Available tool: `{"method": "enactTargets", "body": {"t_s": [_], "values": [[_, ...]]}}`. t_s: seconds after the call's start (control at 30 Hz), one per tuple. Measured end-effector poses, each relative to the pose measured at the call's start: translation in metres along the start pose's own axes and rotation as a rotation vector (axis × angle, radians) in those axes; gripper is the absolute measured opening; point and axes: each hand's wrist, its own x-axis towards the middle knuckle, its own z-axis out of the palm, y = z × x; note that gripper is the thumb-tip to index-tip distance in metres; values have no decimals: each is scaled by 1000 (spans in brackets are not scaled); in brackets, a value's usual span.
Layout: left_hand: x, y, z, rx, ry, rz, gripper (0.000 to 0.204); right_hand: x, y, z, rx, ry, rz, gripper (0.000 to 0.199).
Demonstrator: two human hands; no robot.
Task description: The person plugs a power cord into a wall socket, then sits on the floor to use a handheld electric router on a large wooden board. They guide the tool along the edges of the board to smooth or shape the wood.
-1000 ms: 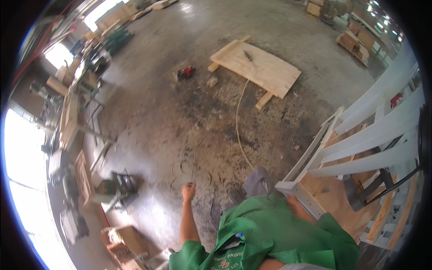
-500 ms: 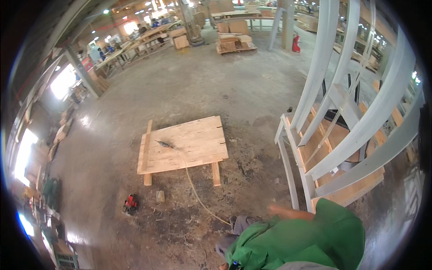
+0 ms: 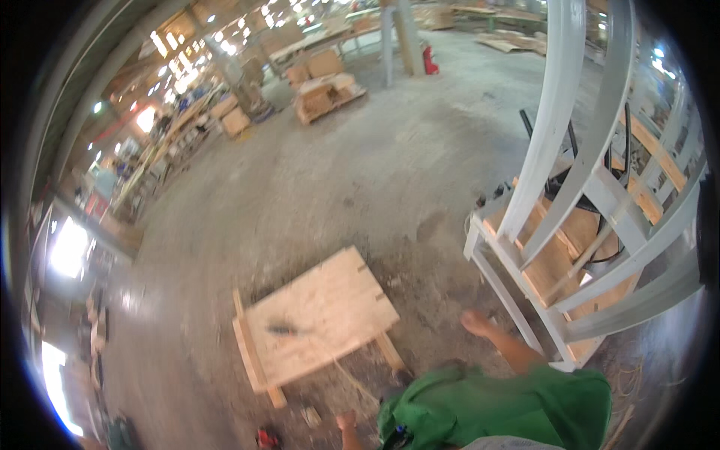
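Observation:
My right hand [image 3: 477, 323] reaches out from a green sleeve over the floor, between the wooden panel [image 3: 345, 300] and a grey frame rack [image 3: 517, 289]; it touches neither. My left hand [image 3: 346, 421] hangs low, just off the panel's near edge. Motion blur smears the fingers of both hands, and no held thing shows in either. The pale panel rests on wooden battens [image 3: 250, 352]. On it lies a dark, slim hand tool [image 3: 281, 330], joined to a thin pale hose [image 3: 352, 381] that runs back toward me.
A red and black tool [image 3: 268, 437] and a small wood block [image 3: 311, 416] lie on the floor near the panel. The rack's tall slanting bars rise on my right, above wooden boards. Farther off are a stack of wood [image 3: 328, 94] and a red extinguisher [image 3: 429, 60].
My view has swung, so the panel sits lower and looks turned. My right hand has stretched farther forward, and my left hand has come into clearer view beside the panel.

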Motion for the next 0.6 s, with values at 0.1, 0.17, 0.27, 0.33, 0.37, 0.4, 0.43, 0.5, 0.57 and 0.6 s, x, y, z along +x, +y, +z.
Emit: {"method": "enactTargets", "body": {"t_s": [0.1,0.17,0.27,0.33,0.37,0.4,0.43,0.5,0.57,0.6], "values": [[48,121,-73,-207,588,647,42,-17,49,17,36,-164,484,27],[71,228,-133,218,392,925,38,-25,63,33,40,25,662,35],[77,368,-145,-157,307,955,29,-23,80,29,247,-83,1022,41],[71,449,-140,-169,280,1018,26,12,85,31,551,-399,1245,50],[64,489,-130,-68,279,1075,25,52,95,18,488,-377,1182,51],[63,515,-128,-46,266,1104,23,99,99,7,413,-366,1102,51],[56,543,-103,-236,52,1132,22,132,114,-8,340,-331,1072,51],[54,572,-80,-48,-24,1056,27,198,129,-31,162,-331,970,52],[72,562,-85,-180,-177,750,36,289,113,-51,-98,-362,622,41],[78,556,-94,-15,-93,647,38,352,80,-52,-247,-325,357,34]]}}
